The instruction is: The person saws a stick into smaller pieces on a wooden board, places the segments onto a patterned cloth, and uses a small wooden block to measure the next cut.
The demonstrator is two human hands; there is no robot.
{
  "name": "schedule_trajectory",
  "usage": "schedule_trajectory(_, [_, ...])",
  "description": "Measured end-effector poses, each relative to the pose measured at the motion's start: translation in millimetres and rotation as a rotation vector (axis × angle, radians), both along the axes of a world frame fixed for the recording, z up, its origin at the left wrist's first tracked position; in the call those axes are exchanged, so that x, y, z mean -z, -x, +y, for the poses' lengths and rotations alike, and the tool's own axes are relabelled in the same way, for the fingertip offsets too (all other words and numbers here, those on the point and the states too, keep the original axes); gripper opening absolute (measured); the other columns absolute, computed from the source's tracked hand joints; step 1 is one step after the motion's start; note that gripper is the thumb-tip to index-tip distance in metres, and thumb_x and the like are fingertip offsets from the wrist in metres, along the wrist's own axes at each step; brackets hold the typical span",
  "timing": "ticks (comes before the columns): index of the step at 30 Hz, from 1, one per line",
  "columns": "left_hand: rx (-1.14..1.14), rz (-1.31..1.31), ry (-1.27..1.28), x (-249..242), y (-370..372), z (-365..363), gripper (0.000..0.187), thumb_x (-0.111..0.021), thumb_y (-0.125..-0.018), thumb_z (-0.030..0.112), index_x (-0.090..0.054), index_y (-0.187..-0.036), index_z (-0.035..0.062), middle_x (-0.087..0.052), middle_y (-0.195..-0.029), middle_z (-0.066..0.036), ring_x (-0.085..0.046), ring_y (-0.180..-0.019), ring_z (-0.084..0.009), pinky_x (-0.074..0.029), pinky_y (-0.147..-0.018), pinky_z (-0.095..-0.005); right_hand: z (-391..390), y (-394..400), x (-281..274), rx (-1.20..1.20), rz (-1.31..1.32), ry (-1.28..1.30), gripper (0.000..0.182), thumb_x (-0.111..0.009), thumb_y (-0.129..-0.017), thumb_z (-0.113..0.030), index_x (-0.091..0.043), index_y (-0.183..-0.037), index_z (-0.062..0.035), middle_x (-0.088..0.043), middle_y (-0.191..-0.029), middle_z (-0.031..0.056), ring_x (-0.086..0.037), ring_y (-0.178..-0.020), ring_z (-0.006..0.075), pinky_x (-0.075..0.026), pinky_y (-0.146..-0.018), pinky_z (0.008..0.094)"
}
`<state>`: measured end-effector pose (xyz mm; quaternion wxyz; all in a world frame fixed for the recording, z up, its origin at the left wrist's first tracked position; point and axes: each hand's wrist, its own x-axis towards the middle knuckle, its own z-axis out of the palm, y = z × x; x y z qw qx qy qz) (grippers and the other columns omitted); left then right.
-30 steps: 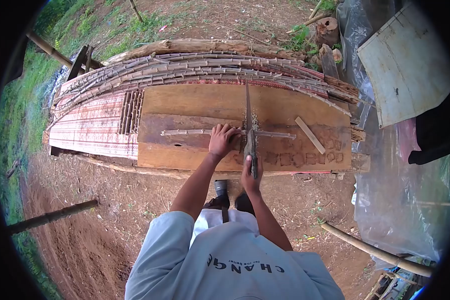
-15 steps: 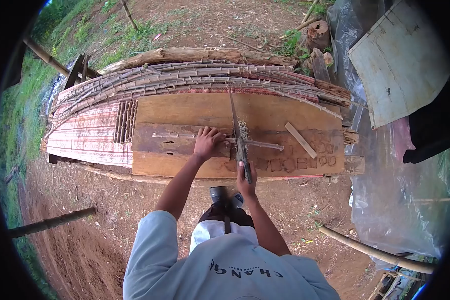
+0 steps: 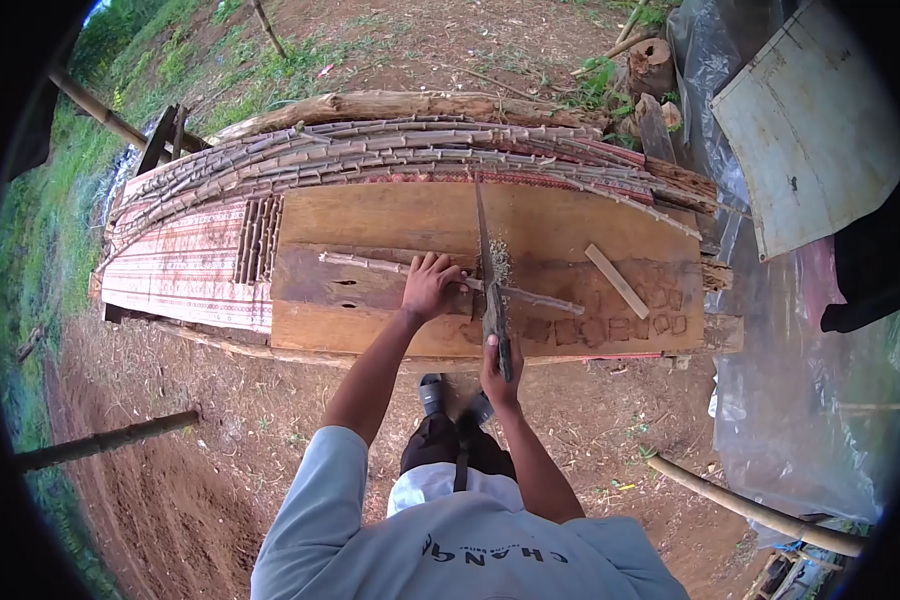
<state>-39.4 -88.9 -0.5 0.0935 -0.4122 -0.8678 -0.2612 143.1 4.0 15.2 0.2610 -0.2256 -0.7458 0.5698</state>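
Observation:
My left hand (image 3: 433,287) presses a knobbly woody stem (image 3: 545,301) down on the wooden board (image 3: 370,204), its fingers closed over it. The stem sticks out on both sides of that hand. My right hand (image 3: 501,372) grips the dark handle of a handsaw (image 3: 487,245). The blade lies across the stem just right of my left hand, with its tip toward the far side of the board. Pale sawdust (image 3: 500,262) is scattered beside the blade.
Long uncut stems (image 3: 370,150) lie along the table's far side. Short cut stems (image 3: 258,240) rest in a row on the patterned cloth (image 3: 185,265) at left. A flat wooden strip (image 3: 617,281) lies on the board's right. Plastic sheeting (image 3: 780,390) hangs at right.
My right hand has drawn the saw a little toward my body. The stem has tilted slightly under my left hand, which still holds it. The whole view has shifted a little.

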Motion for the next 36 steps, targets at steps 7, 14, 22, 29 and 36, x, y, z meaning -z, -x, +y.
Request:
schedule_trajectory(7, [0.025,0.022,-0.019,6.6,4.0,-1.5,0.025,-0.068,-0.076,0.042,-0.065,-0.085,0.0192,-0.051,-0.083,-0.002,-0.049,-0.087,-0.023,-0.035,-0.077,-0.0371,-17.0,15.4,1.1,0.114,0.012,0.074,0.026,-0.054,-0.096,-0.023,-0.05,-0.086,-0.0004,-0.049,-0.067,0.0059,-0.046,-0.061,0.0134,-0.038,-0.056,0.0306])
schedule_trajectory(14, [0.029,0.046,-0.035,10.9,7.4,2.6,0.028,-0.064,-0.08,0.046,-0.066,-0.089,0.0196,-0.051,-0.084,-0.001,-0.049,-0.088,-0.0221,-0.035,-0.078,-0.0372,-22.9,-0.2,14.2,0.122,0.012,-0.003,0.024,-0.056,-0.095,-0.022,-0.05,-0.085,-0.0006,-0.049,-0.062,0.0084,-0.049,-0.056,0.0153,-0.038,-0.051,0.032])
schedule_trajectory(22, [0.003,0.061,0.017,10.0,5.4,6.0,0.027,-0.061,-0.082,0.046,-0.063,-0.086,0.0195,-0.051,-0.085,0.0,-0.049,-0.088,-0.021,-0.034,-0.079,-0.0381,-13.9,16.2,0.2,0.125,0.023,0.013,0.025,-0.056,-0.095,-0.023,-0.05,-0.084,-0.0016,-0.047,-0.062,0.0052,-0.045,-0.057,0.0112,-0.036,-0.052,0.0289])
schedule_trajectory(29, [-0.007,0.073,0.0,13.8,4.5,3.1,0.027,-0.061,-0.082,0.046,-0.061,-0.084,0.0196,-0.052,-0.085,0.0,-0.049,-0.089,-0.0208,-0.034,-0.08,-0.0389,-27.4,-3.6,3.3,0.131,0.027,0.028,0.025,-0.055,-0.096,-0.023,-0.05,-0.084,-0.0021,-0.045,-0.062,0.0028,-0.043,-0.059,0.0093,-0.035,-0.053,0.0274])
schedule_trajectory(36, [-0.006,0.067,0.005,13.1,7.6,5.9,0.028,-0.062,-0.08,0.047,-0.064,-0.086,0.0206,-0.052,-0.085,0.0,-0.049,-0.089,-0.0212,-0.035,-0.079,-0.0381,-8.7,20.8,21.9,0.089,0.08,0.287,0.03,-0.049,-0.098,-0.033,-0.043,-0.081,-0.01,-0.041,-0.065,-0.0064,-0.037,-0.057,0.002,-0.029,-0.05,0.0195])
